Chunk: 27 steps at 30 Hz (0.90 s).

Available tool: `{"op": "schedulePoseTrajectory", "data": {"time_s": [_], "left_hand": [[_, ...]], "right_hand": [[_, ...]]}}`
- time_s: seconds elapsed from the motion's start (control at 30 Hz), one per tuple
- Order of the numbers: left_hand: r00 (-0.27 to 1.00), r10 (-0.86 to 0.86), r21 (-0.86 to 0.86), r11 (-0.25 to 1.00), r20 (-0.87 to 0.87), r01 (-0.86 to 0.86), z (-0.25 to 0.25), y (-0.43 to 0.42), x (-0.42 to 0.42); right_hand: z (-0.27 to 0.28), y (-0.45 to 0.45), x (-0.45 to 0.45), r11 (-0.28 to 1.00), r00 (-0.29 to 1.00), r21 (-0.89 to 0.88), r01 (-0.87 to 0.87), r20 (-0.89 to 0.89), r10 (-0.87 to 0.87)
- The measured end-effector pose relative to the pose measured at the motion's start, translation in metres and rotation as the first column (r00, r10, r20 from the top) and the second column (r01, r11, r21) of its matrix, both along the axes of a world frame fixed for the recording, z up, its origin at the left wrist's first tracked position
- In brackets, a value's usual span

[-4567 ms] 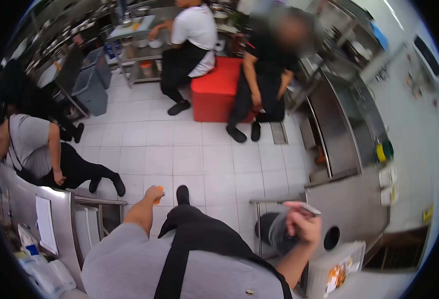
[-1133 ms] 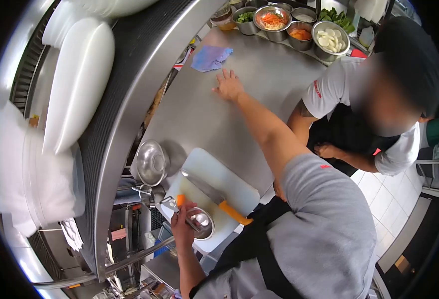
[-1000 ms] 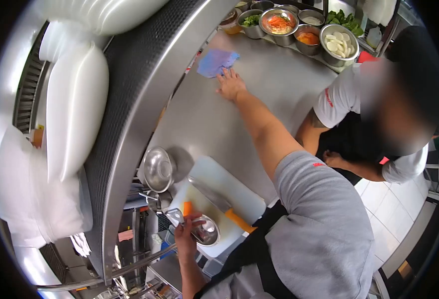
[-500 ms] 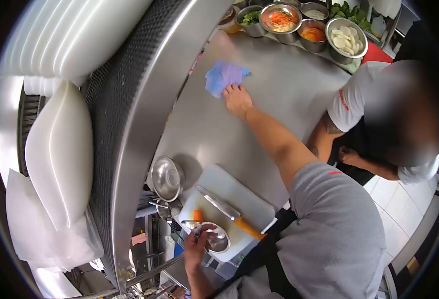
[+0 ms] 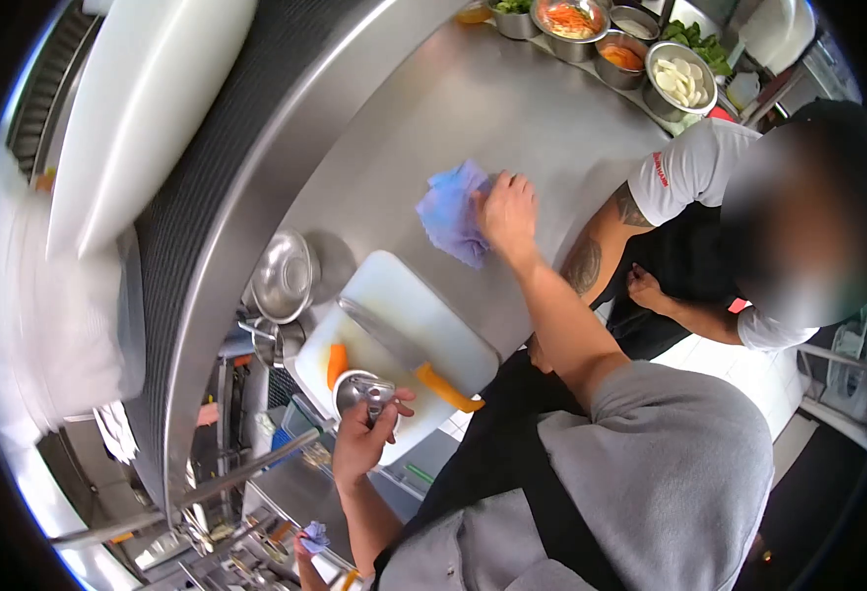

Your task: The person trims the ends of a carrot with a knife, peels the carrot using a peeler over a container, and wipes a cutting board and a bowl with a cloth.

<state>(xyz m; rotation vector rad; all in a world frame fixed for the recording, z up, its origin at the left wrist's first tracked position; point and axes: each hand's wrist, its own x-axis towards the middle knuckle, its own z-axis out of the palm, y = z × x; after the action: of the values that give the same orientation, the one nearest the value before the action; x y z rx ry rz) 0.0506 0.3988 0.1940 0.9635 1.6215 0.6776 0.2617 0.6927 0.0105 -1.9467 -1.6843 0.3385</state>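
My right hand (image 5: 508, 215) grips the right edge of a blue-purple cloth (image 5: 451, 212) lying crumpled on the steel counter. My left hand (image 5: 366, 438) holds a metal peeler (image 5: 372, 392) over a small metal bowl (image 5: 348, 378). That bowl sits at the edge of a white cutting board (image 5: 384, 281), partly hidden by the hand and peeler. A knife with an orange handle (image 5: 450, 388) lies across the board. Beside the bowl is a short orange piece of carrot (image 5: 337, 365).
Metal bowls (image 5: 284, 276) stand left of the board. Bowls of cut vegetables (image 5: 679, 83) line the counter's far edge. A co-worker (image 5: 694, 241) stands close at the right. Above the left side juts a steel shelf (image 5: 286, 128) with white dishes (image 5: 148, 108).
My right hand has drawn the cloth nearer over the counter, toward the cutting board. My left hand still holds the peeler by the bowl. The whole view has shifted.
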Motion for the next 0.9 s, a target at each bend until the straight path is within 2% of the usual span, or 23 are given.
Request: {"op": "schedulePoseTrajectory", "data": {"time_s": [0.07,0.1,0.17,0.23,0.27,0.33,0.37,0.43,0.47,0.53,0.57,0.63,0.7,0.77,0.9], "left_hand": [[0.999,0.031,0.06,0.998,-0.019,-0.03,-0.002,-0.012,-0.002],[0.998,0.026,0.041,0.999,-0.059,-0.024,-0.004,-0.019,-0.007],[0.992,0.12,0.058,0.991,-0.025,-0.119,-0.004,-0.034,-0.009],[0.975,0.214,0.057,0.974,0.063,-0.217,-0.002,-0.053,-0.013],[0.968,0.233,0.054,0.97,0.094,-0.239,-0.003,-0.065,-0.018],[0.959,0.265,0.075,0.959,0.099,-0.272,-0.001,-0.083,-0.022],[0.955,0.276,0.096,0.953,0.107,-0.286,-0.002,-0.093,-0.024],[0.947,0.286,0.105,0.947,0.15,-0.303,-0.002,-0.113,-0.03],[0.941,0.288,0.106,0.945,0.178,-0.309,-0.002,-0.122,-0.035],[0.932,0.294,0.119,0.939,0.211,-0.323,-0.006,-0.142,-0.042],[0.918,0.327,0.104,0.929,0.224,-0.356,-0.01,-0.154,-0.045],[0.892,0.366,0.092,0.911,0.267,-0.401,-0.02,-0.174,-0.045],[0.902,0.336,0.095,0.923,0.27,-0.372,-0.034,-0.189,-0.05],[0.913,0.296,0.101,0.937,0.28,-0.334,-0.041,-0.195,-0.047],[0.904,0.339,0.124,0.917,0.259,-0.379,-0.036,-0.189,-0.032]], "right_hand": [[-0.023,0.023,0.001,0.971,0.995,-0.219,-0.097,-0.038,0.091],[-0.024,0.034,0.003,0.968,0.993,-0.22,-0.12,-0.025,0.117],[-0.016,0.05,0.003,0.93,0.885,-0.137,-0.34,-0.383,0.267],[0.024,0.036,0.005,0.914,0.839,0.04,-0.403,-0.383,0.386],[0.051,0.022,0.005,0.908,0.839,0.032,-0.417,-0.372,0.398],[0.094,-0.002,0.002,0.816,0.762,0.153,-0.558,-0.294,0.576],[0.095,-0.01,0.0,0.811,0.762,0.15,-0.566,-0.28,0.584],[0.094,-0.018,-0.005,0.672,0.669,0.014,-0.741,-0.079,0.739],[0.091,-0.027,-0.008,0.672,0.67,0.011,-0.74,-0.068,0.739],[0.078,-0.042,-0.011,0.56,0.605,-0.351,-0.75,-0.023,0.796],[0.055,-0.046,-0.015,0.571,0.615,-0.358,-0.738,-0.01,0.788],[-0.008,-0.051,-0.018,0.718,0.718,-0.028,-0.696,-0.013,0.696],[-0.027,-0.081,-0.026,0.746,0.691,-0.155,-0.648,0.291,0.661],[-0.066,-0.091,-0.033,0.797,0.762,0.061,-0.601,0.344,0.548],[-0.039,-0.088,-0.036,0.826,0.783,-0.043,-0.562,0.294,0.548]]}}
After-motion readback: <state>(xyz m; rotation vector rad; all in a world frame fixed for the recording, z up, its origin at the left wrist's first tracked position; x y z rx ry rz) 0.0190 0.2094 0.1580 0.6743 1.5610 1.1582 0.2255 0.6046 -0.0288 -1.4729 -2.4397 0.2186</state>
